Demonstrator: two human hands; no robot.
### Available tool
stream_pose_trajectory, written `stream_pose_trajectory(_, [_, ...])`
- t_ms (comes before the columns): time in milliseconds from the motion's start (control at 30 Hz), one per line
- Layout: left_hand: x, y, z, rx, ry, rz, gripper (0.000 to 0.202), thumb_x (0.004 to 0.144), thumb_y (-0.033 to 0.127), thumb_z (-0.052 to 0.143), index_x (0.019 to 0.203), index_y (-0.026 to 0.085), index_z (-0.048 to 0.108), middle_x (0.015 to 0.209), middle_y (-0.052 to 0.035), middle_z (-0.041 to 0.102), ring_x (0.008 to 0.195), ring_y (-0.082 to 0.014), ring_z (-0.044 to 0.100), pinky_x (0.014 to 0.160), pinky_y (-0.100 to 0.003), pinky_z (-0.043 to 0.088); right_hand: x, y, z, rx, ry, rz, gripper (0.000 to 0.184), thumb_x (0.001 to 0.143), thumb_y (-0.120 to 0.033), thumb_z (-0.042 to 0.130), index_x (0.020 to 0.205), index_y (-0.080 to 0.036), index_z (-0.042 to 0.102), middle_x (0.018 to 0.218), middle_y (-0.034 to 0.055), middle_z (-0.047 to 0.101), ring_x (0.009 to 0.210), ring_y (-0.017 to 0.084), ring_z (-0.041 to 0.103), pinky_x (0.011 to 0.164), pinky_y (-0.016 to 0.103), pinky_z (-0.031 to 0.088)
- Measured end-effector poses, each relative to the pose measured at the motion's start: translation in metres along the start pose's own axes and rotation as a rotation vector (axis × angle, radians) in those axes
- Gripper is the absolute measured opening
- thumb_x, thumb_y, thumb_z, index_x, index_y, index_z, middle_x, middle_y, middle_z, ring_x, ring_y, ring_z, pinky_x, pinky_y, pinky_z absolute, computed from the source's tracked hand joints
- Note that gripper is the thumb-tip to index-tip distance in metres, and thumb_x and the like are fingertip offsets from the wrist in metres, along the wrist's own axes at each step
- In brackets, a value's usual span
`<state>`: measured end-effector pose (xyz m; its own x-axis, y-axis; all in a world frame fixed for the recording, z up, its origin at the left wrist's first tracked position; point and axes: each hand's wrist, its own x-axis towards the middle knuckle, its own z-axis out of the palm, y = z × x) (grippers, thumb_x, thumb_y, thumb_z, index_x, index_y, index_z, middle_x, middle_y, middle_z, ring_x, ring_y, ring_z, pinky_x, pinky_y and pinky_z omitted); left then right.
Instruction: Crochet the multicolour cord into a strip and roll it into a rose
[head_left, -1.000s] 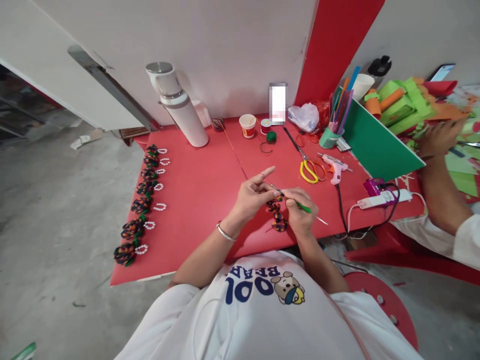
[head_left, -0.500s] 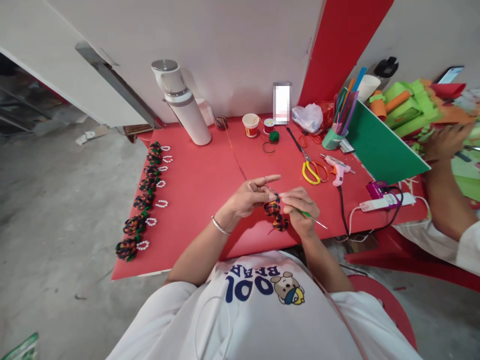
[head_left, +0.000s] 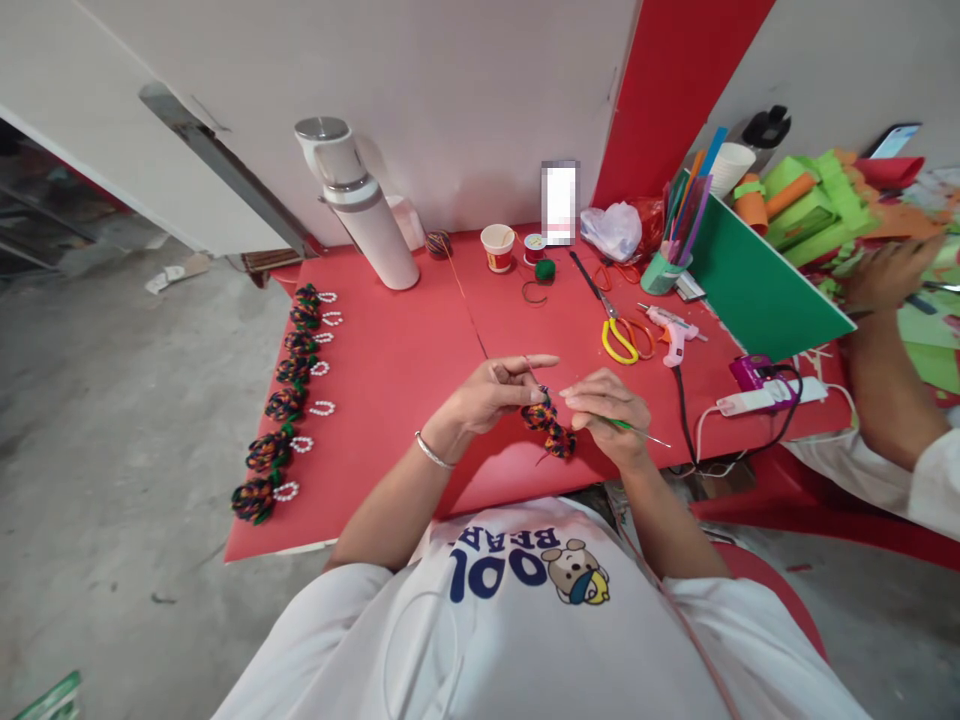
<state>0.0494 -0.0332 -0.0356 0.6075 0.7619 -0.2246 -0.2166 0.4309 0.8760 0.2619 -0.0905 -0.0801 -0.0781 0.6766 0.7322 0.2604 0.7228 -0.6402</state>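
Note:
My left hand (head_left: 495, 395) pinches the top of a multicoloured crochet piece (head_left: 559, 440), its index finger stretched out with yarn (head_left: 465, 300) passing over it. That yarn runs back across the table to a dark variegated yarn ball (head_left: 438, 244). A crochet hook (head_left: 622, 425) with a green grip is in my right hand (head_left: 611, 412), its shaft pointing out to the lower right. The fingertips of that hand are a little to the right of the crochet piece; whether the hook's tip touches a loop is too small to tell.
Several crocheted pieces (head_left: 285, 405) with white bead loops line the red table's left edge. Behind stand a white thermos (head_left: 375, 235) and a paper cup (head_left: 498, 250). Scissors (head_left: 619, 340), a pink glue gun (head_left: 675, 335) and a power strip (head_left: 772, 397) lie rightward. A co-worker's arm (head_left: 892, 370) is far right.
My right hand has moved slightly right with the crochet hook, widening the distance to my left hand. My left hand still pinches the crochet piece. The view has shifted a little.

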Motion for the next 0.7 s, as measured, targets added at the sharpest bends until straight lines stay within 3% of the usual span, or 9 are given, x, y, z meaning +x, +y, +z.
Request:
stream_pose_trajectory(267, [-0.001, 0.008, -0.006, 0.058, -0.081, -0.022, 0.052, 0.060, 0.014, 0.089, 0.111, 0.016, 0.081, 0.066, -0.0015, 0.066, 0.057, -0.0089, 0.058, 0.054, -0.021, 0.040, 0.017, -0.009, -0.016, 0.103, -0.118, 0.054, 0.019, 0.085, -0.037, 0.080, 0.104, -0.037, 0.080, 0.096, 0.0005, 0.084, 0.083, 0.020, 0.074, 0.077, 0.041, 0.058])
stream_pose_trajectory(367, [0.000, 0.010, -0.007, 0.095, -0.128, -0.058, 0.048, 0.060, 0.013, 0.088, 0.108, 0.015, 0.082, 0.068, -0.0032, 0.069, 0.059, -0.0101, 0.061, 0.055, -0.021, 0.043, 0.020, -0.006, -0.022, 0.185, -0.138, 0.172, 0.013, 0.087, -0.043, 0.078, 0.095, -0.033, 0.082, 0.087, 0.0020, 0.083, 0.079, 0.021, 0.073, 0.077, 0.042, 0.058])
stream_pose_trajectory(467, [0.002, 0.007, -0.005, 0.117, -0.144, -0.057, 0.045, 0.059, 0.015, 0.091, 0.103, 0.015, 0.083, 0.070, -0.0043, 0.071, 0.061, -0.0115, 0.063, 0.059, -0.022, 0.048, 0.015, 0.003, -0.017, 0.322, -0.121, 0.334, 0.024, 0.085, -0.052, 0.077, 0.087, -0.029, 0.082, 0.078, 0.0029, 0.079, 0.069, 0.019, 0.070, 0.068, 0.038, 0.058])
stream_pose_trajectory(600, [0.008, -0.004, 0.005, 0.135, -0.015, 0.098, 0.050, 0.061, 0.021, 0.093, 0.109, 0.016, 0.081, 0.072, -0.0038, 0.074, 0.063, -0.0128, 0.066, 0.063, -0.024, 0.052, 0.003, 0.009, 0.011, 0.446, 0.082, 0.537, 0.043, 0.079, -0.069, 0.072, 0.087, -0.028, 0.081, 0.083, 0.0032, 0.078, 0.056, 0.014, 0.062, 0.047, 0.029, 0.049])
stream_pose_trajectory(700, [0.010, -0.011, 0.012, 0.133, 0.090, 0.197, 0.058, 0.062, 0.025, 0.094, 0.116, 0.014, 0.078, 0.076, -0.0045, 0.076, 0.067, -0.0144, 0.069, 0.068, -0.027, 0.056, -0.003, 0.006, 0.031, 0.278, 0.261, 0.460, 0.030, 0.082, -0.059, 0.076, 0.092, -0.031, 0.081, 0.099, 0.0042, 0.080, 0.078, 0.018, 0.072, 0.065, 0.033, 0.059])
